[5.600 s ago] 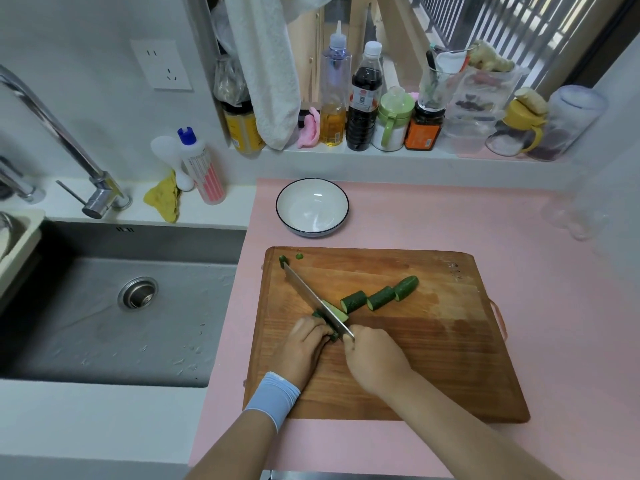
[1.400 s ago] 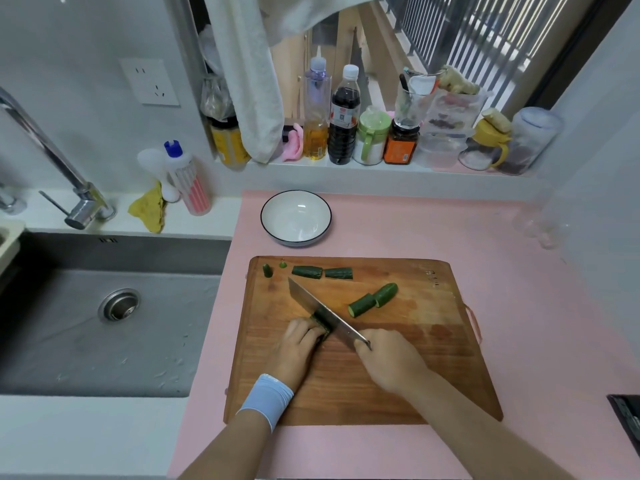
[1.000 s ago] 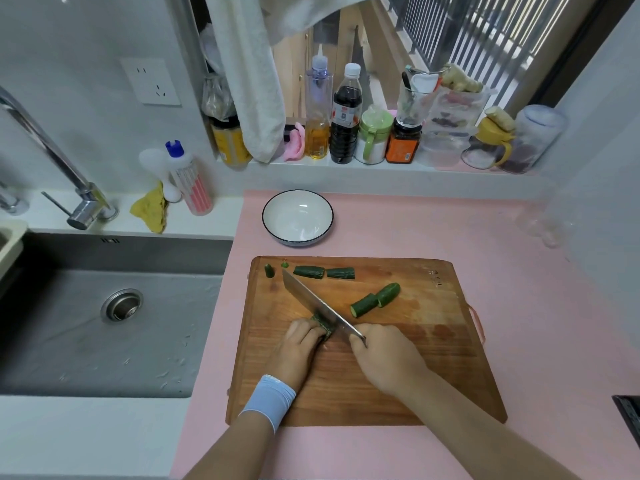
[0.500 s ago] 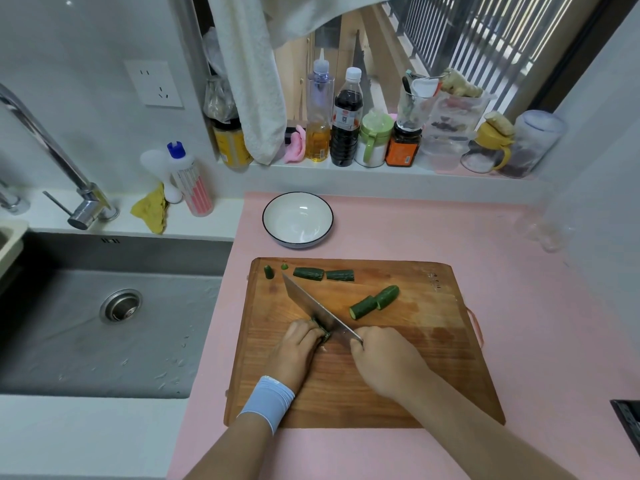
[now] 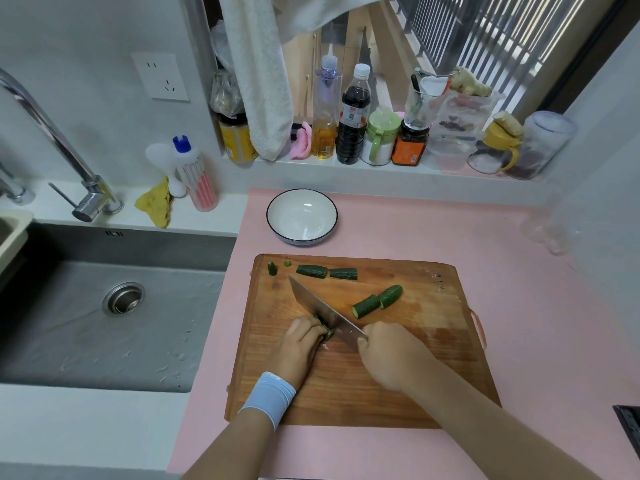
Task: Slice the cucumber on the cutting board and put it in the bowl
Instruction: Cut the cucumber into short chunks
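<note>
- The right hand [image 5: 391,355] is closed round the handle of the knife [image 5: 322,313], with the handle itself hidden inside the fist; the broad, flat steel blade slants away to the far left, edge down.
- The left hand [image 5: 299,344], above a pale blue ribbed wristband [image 5: 268,396], curls its fingertips over a short cucumber piece [image 5: 327,332]; the piece's dark skin shows just beside the blade.
- The cutting board [image 5: 415,375] is rectangular wood with rounded corners and streaked grain; two stubby chunks [image 5: 365,306] lie end to end mid-board, two further chunks [image 5: 311,271] lie along its far edge, and two small end bits [image 5: 272,268] sit near the far left corner.
- The round white bowl [image 5: 301,216], dark-rimmed and glossy, stands on the pink counter [image 5: 450,230] beyond the board; all the cucumber is on the board.
- In the earliest frame three chunks sat in a row by the blade; the pair at the far edge is new; hands and knife sit much as they did half a second ago.
</note>
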Motion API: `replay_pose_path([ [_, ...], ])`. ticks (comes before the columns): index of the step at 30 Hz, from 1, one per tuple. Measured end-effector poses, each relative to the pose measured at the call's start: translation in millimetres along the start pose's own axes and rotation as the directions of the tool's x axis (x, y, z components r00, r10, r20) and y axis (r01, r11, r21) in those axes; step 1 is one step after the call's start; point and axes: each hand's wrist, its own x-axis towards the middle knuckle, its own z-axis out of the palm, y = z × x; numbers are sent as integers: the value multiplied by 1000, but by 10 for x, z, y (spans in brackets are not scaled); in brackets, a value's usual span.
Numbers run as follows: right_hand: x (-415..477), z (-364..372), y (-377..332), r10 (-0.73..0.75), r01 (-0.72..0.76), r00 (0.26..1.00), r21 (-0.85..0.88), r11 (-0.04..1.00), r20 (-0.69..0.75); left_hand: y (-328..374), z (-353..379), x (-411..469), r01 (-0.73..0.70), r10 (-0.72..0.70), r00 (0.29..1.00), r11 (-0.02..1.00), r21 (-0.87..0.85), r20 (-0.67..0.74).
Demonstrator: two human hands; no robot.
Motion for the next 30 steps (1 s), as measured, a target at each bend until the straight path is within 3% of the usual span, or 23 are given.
replay_pose_path([
  [7,75,-107,-86,-23,31,997,-103,994,78,-6,8,7,-4,4,1000,1000,-5,-15],
  [14,77,-27,-14,-2,11,995,-86,996,98,-42,29,-4,16,-16,1000,1000,-25,-23],
  [30,295,430,12,-49,66,994,190,980,-93,-56,41,-6,-14,14,999,1000,-7,-40],
])
